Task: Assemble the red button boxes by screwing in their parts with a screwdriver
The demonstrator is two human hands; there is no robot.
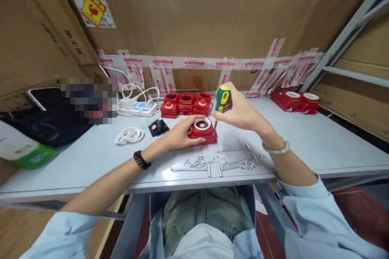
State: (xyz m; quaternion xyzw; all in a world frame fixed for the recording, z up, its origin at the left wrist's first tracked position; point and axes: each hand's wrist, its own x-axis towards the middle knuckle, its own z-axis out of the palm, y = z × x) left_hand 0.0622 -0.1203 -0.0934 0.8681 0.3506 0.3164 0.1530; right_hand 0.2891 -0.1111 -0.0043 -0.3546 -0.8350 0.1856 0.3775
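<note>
A red housing point(203, 134) with a white ring point(198, 126) on its top lies on the table in front of me. My left hand point(181, 132) is closed around its left side, the thumb along the near face. In my right hand point(238, 109) is a screwdriver point(223, 96) with a green and yellow handle, held upright. Its shaft points down to the right corner of the red housing; I cannot make out a screw under the tip. Just nearer to me lie loose metal screws point(199, 162) and thin metal rods point(190, 169).
Several red housings point(186, 104) stand at the back, two more point(295, 101) at the back right. Left are white rings point(130, 135), black square pieces point(158, 127), a power strip point(139, 108) with cables, a phone point(45, 98) and a green-and-white packet point(30, 153). Cardboard point(194, 16) walls the back.
</note>
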